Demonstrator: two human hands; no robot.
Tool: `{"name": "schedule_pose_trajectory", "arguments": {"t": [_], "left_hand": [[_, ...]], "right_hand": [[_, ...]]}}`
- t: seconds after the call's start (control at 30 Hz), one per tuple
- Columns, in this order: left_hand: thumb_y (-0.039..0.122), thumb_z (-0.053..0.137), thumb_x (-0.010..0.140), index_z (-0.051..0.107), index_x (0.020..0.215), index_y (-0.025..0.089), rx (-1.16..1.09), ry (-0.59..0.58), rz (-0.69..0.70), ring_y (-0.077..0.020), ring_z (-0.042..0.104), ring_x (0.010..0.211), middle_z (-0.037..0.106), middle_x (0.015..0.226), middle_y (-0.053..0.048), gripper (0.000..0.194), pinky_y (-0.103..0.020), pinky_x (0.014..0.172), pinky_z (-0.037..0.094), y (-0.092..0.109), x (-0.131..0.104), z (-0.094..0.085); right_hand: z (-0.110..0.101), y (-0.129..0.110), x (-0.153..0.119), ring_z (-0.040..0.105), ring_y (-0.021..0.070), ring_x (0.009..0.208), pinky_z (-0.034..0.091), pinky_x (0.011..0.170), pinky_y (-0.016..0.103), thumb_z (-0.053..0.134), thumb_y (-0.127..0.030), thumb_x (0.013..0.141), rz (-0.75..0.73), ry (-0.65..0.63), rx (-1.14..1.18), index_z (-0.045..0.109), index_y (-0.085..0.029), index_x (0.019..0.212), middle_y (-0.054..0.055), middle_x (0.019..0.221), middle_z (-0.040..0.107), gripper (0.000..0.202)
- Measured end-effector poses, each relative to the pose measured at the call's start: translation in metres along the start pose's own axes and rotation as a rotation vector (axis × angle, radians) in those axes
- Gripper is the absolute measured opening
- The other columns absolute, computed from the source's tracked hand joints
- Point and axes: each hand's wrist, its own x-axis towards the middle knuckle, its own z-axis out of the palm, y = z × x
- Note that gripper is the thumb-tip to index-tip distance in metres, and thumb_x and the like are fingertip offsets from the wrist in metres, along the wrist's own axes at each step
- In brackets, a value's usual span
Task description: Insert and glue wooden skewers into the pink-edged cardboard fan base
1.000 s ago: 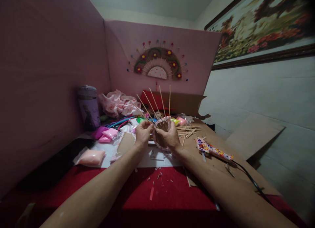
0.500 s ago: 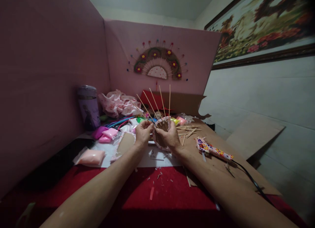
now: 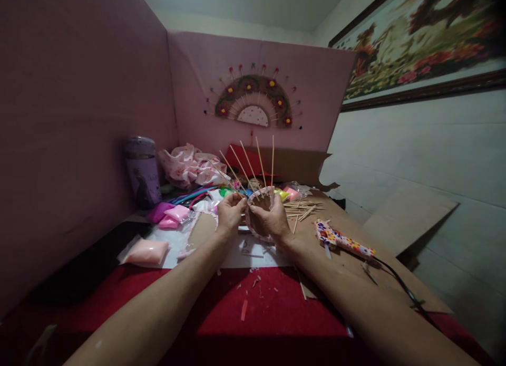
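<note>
My right hand [image 3: 273,221] grips a small rounded cardboard piece [image 3: 264,202] edged with pale fabric, its thumb lying across the face. Several thin wooden sticks [image 3: 260,160] fan upward and to the left from this piece. At its left edge, my left hand [image 3: 231,213] is closed in a pinch on the lowest wooden stick [image 3: 222,175], which slants up to the left. The fingertips hide where that stick meets the cardboard. Both hands are close together above a white sheet [image 3: 233,252].
A flower-patterned glue gun [image 3: 340,239] with a black cord lies on brown cardboard [image 3: 379,276] at right. Loose sticks [image 3: 304,209] are piled behind my right hand. Clay packets [image 3: 146,251], a purple tumbler [image 3: 142,173] and crumpled fabric [image 3: 192,165] stand left. A decorated fan [image 3: 253,99] hangs behind.
</note>
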Motion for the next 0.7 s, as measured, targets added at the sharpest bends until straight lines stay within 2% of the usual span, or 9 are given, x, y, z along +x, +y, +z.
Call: {"name": "schedule_pose_trajectory", "arguments": {"t": [0.7], "left_hand": [[0.027, 0.073, 0.054, 0.054, 0.062, 0.017, -0.011, 0.002, 0.017, -0.0090, 0.049, 0.046, 0.053, 0.054, 0.005, 0.023, -0.021, 0.045, 0.042, -0.0003, 0.0006, -0.0005]], "right_hand": [[0.0004, -0.0010, -0.0002, 0.063, 0.0202, 0.079, 0.050, 0.076, 0.036, 0.075, -0.032, 0.060, 0.001, 0.002, -0.056, 0.049, -0.022, 0.091, 0.001, 0.085, 0.065, 0.042]]}}
